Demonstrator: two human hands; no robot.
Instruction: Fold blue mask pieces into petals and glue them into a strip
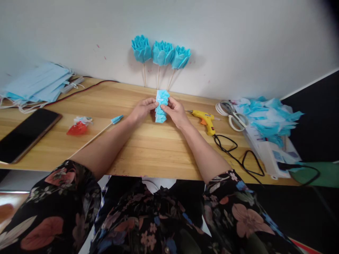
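Between my hands is a strip of folded blue and white fabric (pixel 161 116), held upright just above the wooden table, its right side pleated into points. My left hand (pixel 144 107) pinches its left edge with thumb and fingers. From the right, my right hand (pixel 175 111) grips it, thumb lying across the front. Behind the strip, blue fabric flowers (pixel 163 53) on thin sticks lean against the wall. A stick with a small blue bud (pixel 116 119) lies by my left forearm.
To the right lie a yellow glue gun (pixel 206 120) with a black cord, scissors (pixel 234 116) and a heap of blue scraps (pixel 272 116). On the left are face masks (pixel 39 83), a phone (pixel 29 134) and a red plastic packet (pixel 78 127).
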